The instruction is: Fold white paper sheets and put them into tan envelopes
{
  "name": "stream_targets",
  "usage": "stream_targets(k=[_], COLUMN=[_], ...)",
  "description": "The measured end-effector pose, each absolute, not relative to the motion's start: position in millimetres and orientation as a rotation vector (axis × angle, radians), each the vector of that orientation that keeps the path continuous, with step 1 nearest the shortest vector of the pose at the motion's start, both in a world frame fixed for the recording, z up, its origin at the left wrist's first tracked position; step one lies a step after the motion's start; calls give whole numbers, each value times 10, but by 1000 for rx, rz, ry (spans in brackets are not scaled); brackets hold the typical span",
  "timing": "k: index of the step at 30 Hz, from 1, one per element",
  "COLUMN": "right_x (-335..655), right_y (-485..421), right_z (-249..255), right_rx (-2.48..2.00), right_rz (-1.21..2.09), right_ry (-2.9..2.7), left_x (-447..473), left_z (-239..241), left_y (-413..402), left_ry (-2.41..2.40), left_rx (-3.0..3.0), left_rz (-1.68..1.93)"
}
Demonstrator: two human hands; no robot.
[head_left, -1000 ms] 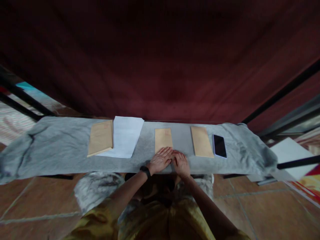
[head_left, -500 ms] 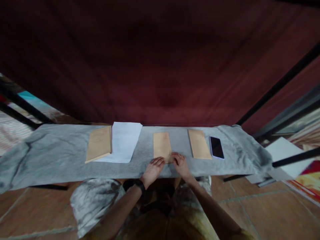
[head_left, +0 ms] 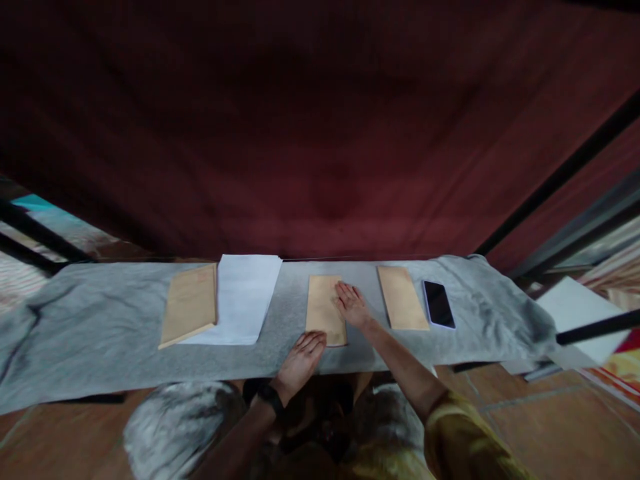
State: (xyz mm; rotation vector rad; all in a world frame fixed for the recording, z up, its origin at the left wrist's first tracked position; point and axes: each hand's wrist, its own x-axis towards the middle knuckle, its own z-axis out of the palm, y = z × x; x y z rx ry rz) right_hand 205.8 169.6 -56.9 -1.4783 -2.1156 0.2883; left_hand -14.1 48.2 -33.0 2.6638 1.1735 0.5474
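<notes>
A tan envelope (head_left: 323, 305) lies lengthwise in the middle of a grey cloth (head_left: 110, 327) that covers a narrow table. My right hand (head_left: 352, 305) lies flat on the envelope's right edge with its fingers spread. My left hand (head_left: 301, 359) rests open on the cloth at the envelope's near left corner; a dark band is on that wrist. Neither hand holds anything.
A second tan envelope (head_left: 402, 297) and a black phone (head_left: 439, 303) lie to the right. A tan stack (head_left: 189, 304) and white sheets (head_left: 241, 296) lie to the left. A dark red curtain (head_left: 320, 133) hangs behind the table. The floor is tiled.
My right hand has slid forward along the middle envelope's right edge. My left hand has drawn back to its near corner. The camera has tipped slightly.
</notes>
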Motion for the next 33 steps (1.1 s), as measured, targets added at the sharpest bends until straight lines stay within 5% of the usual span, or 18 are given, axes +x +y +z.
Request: stream_targets(k=[20,33], right_x=[1985,2082], right_y=[1486,770], right_z=[-626,-512], right_rx=[-1572,-1330], right_rz=[-57,124], right_ry=[-2329,-2497], left_x=[-139,-106], left_z=[-363,-354], left_y=[467,455], left_ry=[1201,1189], left_rx=[2754,2663], left_rz=[661,700])
